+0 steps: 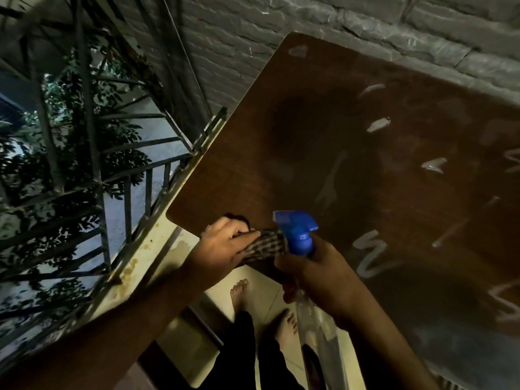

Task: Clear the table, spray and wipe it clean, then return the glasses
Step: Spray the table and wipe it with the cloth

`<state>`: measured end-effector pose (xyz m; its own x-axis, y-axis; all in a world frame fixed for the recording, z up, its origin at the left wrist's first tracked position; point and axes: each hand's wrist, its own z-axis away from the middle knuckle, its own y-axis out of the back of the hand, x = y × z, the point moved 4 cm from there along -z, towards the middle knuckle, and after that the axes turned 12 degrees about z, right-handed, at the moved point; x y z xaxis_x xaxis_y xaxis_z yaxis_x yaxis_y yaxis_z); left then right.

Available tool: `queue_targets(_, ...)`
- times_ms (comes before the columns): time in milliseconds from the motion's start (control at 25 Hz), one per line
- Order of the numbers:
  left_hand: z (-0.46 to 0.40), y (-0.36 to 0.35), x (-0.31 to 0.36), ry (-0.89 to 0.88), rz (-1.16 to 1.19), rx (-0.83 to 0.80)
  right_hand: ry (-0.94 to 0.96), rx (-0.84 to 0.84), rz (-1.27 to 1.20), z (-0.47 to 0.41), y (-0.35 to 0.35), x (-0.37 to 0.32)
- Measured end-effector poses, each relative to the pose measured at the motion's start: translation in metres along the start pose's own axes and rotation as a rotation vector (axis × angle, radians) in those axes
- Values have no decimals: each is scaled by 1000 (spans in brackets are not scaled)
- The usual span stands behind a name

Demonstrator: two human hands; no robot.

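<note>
From the head camera I look down on a dark brown tabletop (323,142) set against a grey brick wall (281,26), with a metal railing (92,153) and leafy branches (64,108) off to the left and a pale stained ledge (146,249) just beside the tabletop's near corner. Below the edge I see two bare feet (239,294) on light floor tiles. The wood carries pale streaks and squiggles of wet spray (368,254) across its right half. My left hand (222,249) presses a checked cloth (267,244) at the near edge, fingers curled over it. My right hand (318,280) grips the neck of a clear spray bottle (298,235) with a blue trigger head, held just beside the cloth and above the near edge.
</note>
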<state>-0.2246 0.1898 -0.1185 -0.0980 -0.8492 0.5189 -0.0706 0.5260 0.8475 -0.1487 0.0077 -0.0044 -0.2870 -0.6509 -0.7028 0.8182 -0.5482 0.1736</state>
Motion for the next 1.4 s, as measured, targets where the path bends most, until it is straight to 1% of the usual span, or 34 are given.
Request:
queue_targets(40, -1, 6, -5, -38, 12, -44, 5, -4, -3, 1, 0, 0)
queue_targets(80, -10, 16, -17, 24, 8, -8, 4, -2, 6, 2, 1, 1)
queue_targets(160, -38, 34, -40, 334, -6, 187, -11, 26, 24, 1, 5, 5)
queue_targets(200, -51, 35, -40, 445, 2, 243, -18, 45, 23, 0, 8, 8)
queue_targets(240, -60, 29, -29, 449, 17, 232, -25, 65, 14, -1, 10, 10)
queue_targets(280, -64, 18, -14, 354, 41, 168, -34, 77, -6, -1, 12, 12)
queue_targets(360, -53, -4, 17, 40, 56, -34, -49, 63, -40, 3, 15, 15)
queue_targets(400, -44, -4, 20, -57, 38, -89, -47, 49, -48, 6, 17, 16)
queue_targets(440, -44, 2, 12, -58, 13, -71, -41, 47, -53, 9, 20, 17)
queue_targets(480, -51, 11, -3, 54, -1, -1, -40, 56, -52, 11, 24, 18)
queue_targets(560, -74, 28, -32, 397, -8, 195, -47, 78, -47, 12, 32, 23)
queue_targets(600, -83, 28, -35, 475, -9, 234, -48, 81, -46, 12, 34, 25)
queue_targets(640, -88, 22, -28, 454, -10, 232, -47, 84, -49, 12, 36, 26)
queue_targets(680, -88, 12, -13, 367, 2, 202, -46, 90, -53, 13, 36, 27)
queue_targets(720, -81, 0, 5, 227, 22, 151, -44, 96, -54, 14, 36, 28)
queue_targets(800, -49, -16, 38, -72, 65, -1, -33, 104, -53, 15, 37, 29)
queue_targets(840, -35, -18, 46, -181, 77, -78, -32, 101, -56, 16, 39, 30)
queue_targets(880, -29, -15, 43, -261, 67, -123, -36, 94, -55, 17, 42, 31)
queue_targets(920, -36, -11, 34, -270, 38, -130, -36, 92, -53, 17, 45, 32)
queue_targets(960, -52, -5, 20, -194, 9, -102, -36, 99, -45, 17, 49, 31)
queue_targets(1040, -93, 8, -11, 98, -26, 74, -52, 137, -32, 17, 55, 36)
queue_targets(1080, -103, 8, -13, 212, -35, 128, -56, 163, -23, 16, 58, 37)
queue_targets(1120, -102, 1, -6, 239, -32, 144, -58, 182, -15, 15, 61, 38)
queue_targets(1160, -92, -11, 7, 184, -18, 113, -57, 195, -16, 14, 63, 39)
queue_targets(1240, -51, -33, 39, -104, 65, -60, -54, 196, -35, 15, 65, 40)
queue_targets(1280, -31, -34, 48, -214, 104, -152, -56, 188, -36, 16, 65, 39)
queue_targets(1320, -23, -31, 47, -277, 118, -215, -58, 179, -34, 17, 65, 38)
queue_targets(1360, -29, -24, 40, -296, 123, -221, -60, 170, -33, 17, 66, 36)
queue_targets(1400, -44, -17, 31, -259, 114, -192, -59, 165, -38, 17, 66, 36)
